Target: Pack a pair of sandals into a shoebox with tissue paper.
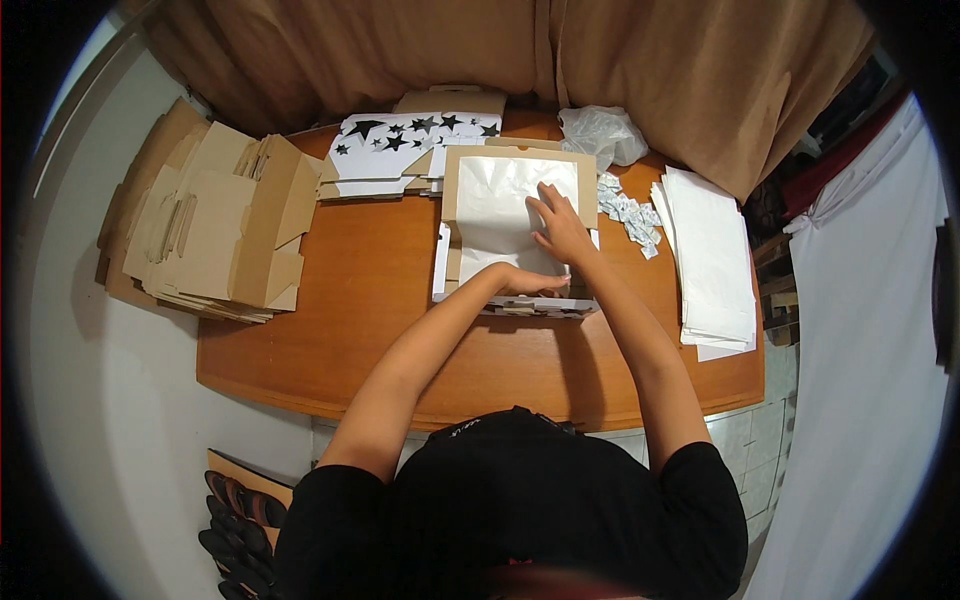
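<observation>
An open cardboard box [448,272], brown inside and white outside with black stars on its front, stands on the wooden table before me with its lid raised at the back. A sheet of white tissue-like paper [490,200] lines it and runs up over the inside of the lid. My right hand [560,228], fingers spread, rests on or just above the paper near the right side of the lid. Low in the box, close to its front wall, my left hand [530,283] reaches across with fingers stretched out; part of it is hard to make out.
Folded brown cardboard pieces [210,220] are stacked at the left. Flat white boxes with black stars [400,150] lie behind. On the right are small white packets [630,215], a stack of white paper sheets [708,255] and a clear plastic bag [603,135]. Brown curtain [450,45] hangs behind.
</observation>
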`<state>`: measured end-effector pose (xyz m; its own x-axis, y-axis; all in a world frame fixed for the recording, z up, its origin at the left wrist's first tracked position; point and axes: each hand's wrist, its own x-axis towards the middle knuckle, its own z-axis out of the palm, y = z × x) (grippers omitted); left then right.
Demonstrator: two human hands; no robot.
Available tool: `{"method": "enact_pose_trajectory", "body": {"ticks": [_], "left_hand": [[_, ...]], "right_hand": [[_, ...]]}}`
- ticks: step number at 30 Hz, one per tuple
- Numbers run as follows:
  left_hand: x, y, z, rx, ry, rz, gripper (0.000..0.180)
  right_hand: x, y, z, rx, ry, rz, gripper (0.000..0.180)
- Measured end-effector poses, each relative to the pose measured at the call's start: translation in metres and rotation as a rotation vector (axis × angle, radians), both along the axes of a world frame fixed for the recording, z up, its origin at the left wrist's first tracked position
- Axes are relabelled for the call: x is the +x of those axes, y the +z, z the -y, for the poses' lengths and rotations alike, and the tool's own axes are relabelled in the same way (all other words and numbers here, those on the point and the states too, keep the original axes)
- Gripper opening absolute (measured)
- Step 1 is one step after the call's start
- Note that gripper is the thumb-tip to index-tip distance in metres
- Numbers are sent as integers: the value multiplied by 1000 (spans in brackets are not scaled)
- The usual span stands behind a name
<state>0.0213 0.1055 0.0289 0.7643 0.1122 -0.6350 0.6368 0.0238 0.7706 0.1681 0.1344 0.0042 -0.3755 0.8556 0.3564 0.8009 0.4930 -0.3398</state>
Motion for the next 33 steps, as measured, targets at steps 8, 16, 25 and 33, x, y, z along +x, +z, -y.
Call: {"method": "enact_pose_trajectory", "body": {"ticks": [8, 16, 25, 33], "left_hand": [[-38, -51, -23, 153, 171, -4, 94], [-95, 1, 8, 396, 197, 66, 67], [-138, -10, 55, 615, 250, 18, 30], [-199, -11, 106, 685, 315, -38, 25]], "right_hand": [[-17, 18, 5, 47, 28, -35, 57], [-15, 27, 73, 68, -294, -139, 59], [-28, 3, 133, -220, -650, -348, 63], [-87, 9, 183, -265, -690, -277, 61]]}}
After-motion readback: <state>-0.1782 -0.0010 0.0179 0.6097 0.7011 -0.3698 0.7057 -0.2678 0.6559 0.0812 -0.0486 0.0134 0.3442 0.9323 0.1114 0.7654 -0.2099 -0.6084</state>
